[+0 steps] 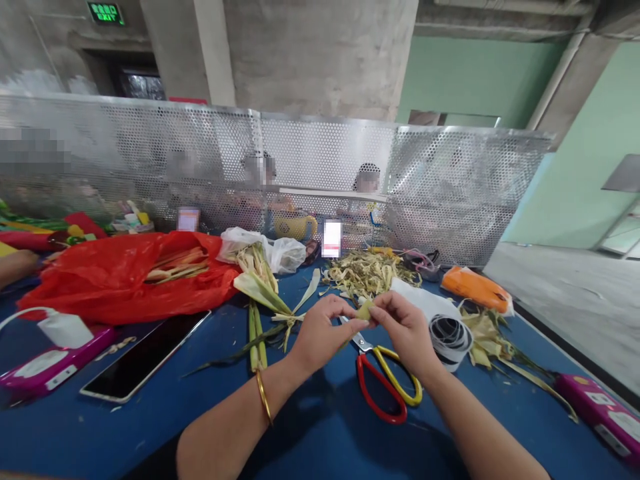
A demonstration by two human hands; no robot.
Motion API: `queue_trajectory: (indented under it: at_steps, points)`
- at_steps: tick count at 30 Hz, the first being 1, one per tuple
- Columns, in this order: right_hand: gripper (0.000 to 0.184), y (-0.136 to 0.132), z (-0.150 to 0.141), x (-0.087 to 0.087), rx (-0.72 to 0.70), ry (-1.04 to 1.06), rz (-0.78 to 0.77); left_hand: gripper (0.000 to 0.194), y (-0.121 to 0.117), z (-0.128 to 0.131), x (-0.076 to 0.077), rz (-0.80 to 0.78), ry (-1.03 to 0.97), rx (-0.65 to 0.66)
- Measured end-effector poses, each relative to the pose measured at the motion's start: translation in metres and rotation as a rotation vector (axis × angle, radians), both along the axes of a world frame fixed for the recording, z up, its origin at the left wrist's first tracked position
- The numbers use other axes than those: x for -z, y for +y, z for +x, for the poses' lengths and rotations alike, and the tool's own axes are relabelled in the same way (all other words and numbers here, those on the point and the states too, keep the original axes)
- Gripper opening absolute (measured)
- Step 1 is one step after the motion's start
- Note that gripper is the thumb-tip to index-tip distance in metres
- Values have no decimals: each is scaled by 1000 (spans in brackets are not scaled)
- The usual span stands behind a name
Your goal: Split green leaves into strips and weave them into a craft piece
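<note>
My left hand point(323, 333) and my right hand point(407, 330) meet over the blue table point(300, 433), both pinching one small folded piece of pale green leaf point(365, 311) between thumbs and fingers. A gold bangle sits on my left wrist. Right under the hands lie scissors point(385, 377) with one red and one yellow handle. Green leaf stalks point(260, 300) lie just left of my left hand.
A red plastic bag point(120, 277) with leaves lies at the left, a phone point(143, 357) and pink cases point(50, 363) near it. A heap of leaf scraps point(367, 273), a tape roll point(450, 337) and an orange packet point(475, 288) lie right. A perforated metal screen point(325, 167) stands behind, people beyond it.
</note>
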State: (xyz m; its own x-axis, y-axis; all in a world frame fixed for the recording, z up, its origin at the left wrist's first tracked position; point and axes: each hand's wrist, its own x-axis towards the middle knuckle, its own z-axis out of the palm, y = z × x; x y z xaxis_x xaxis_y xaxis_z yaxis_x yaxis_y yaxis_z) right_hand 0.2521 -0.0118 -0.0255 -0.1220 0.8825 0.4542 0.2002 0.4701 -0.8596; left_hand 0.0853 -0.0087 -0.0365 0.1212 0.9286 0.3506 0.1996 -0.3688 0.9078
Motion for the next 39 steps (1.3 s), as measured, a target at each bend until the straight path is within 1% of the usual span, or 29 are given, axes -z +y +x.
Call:
queue_trajectory:
  at_steps: [2, 4, 5, 7, 8, 9, 10, 12, 13, 15, 17, 18, 21, 24, 26, 27, 28, 30, 32, 33, 35, 37, 39]
  points:
    - [26, 2, -3, 1, -31, 58, -95, 17, -2, 3, 1, -157, -109, 68]
    - [28, 4, -5, 5, -29, 75, -139, 19, -3, 6, 2, -330, -235, 161]
    - [28, 5, -6, 6, -25, 71, -146, 20, -3, 7, 3, -390, -283, 191]
    - [25, 7, -5, 8, -12, 15, -138, 21, -2, 7, 5, -463, -336, 184]
    - [23, 7, -3, 7, 3, -63, -125, 20, 0, 6, 6, -494, -351, 159]
    - [21, 6, 0, 6, 22, -189, -110, 20, 1, 5, 7, -521, -367, 132]
    - [17, 4, 4, 4, 37, -360, -97, 20, 4, 3, 8, -544, -384, 109]
    - [13, -2, 12, 0, 54, -790, -92, 19, 10, -1, 11, -577, -421, 70]
    - [18, -6, 15, -1, 21, -988, -116, 19, 13, -2, 12, -587, -433, 54]
    - [36, -14, 18, -1, -27, -1253, -157, 17, 18, -5, 14, -596, -444, 24]
    - [44, -19, 15, 1, -52, -1369, -154, 15, 21, -7, 15, -600, -450, 2]
    - [44, -21, 11, 3, -50, -1397, -147, 14, 22, -8, 15, -602, -454, -7]
    - [37, -21, 1, 9, 13, -1431, -148, 16, 24, -9, 15, -603, -468, -32]
    - [28, -13, -2, 15, 130, -1407, -188, 17, 25, -10, 14, -617, -488, -30]
    - [22, -5, 2, 18, 194, -1309, -211, 18, 27, -11, 15, -621, -509, -22]
    - [19, -1, 5, 19, 194, -1211, -226, 19, 28, -12, 15, -617, -521, -20]
    - [17, 2, 8, 19, 168, -1076, -258, 20, 29, -12, 16, -611, -534, -23]
    - [16, 7, 13, 20, 43, -715, -366, 23, 30, -13, 16, -596, -553, -42]
    - [21, 9, 15, 18, -100, -360, -466, 24, 31, -14, 14, -586, -568, -68]
    - [26, 9, 15, 17, -148, -232, -487, 25, 32, -15, 12, -579, -574, -80]
    - [34, 7, 14, 13, -211, -98, -484, 25, 32, -16, 9, -566, -589, -96]
    - [37, 2, 14, 8, -262, -76, -472, 26, 33, -18, 5, -558, -607, -103]
    - [39, -3, 13, 3, -299, -97, -459, 27, 34, -20, 4, -551, -629, -105]
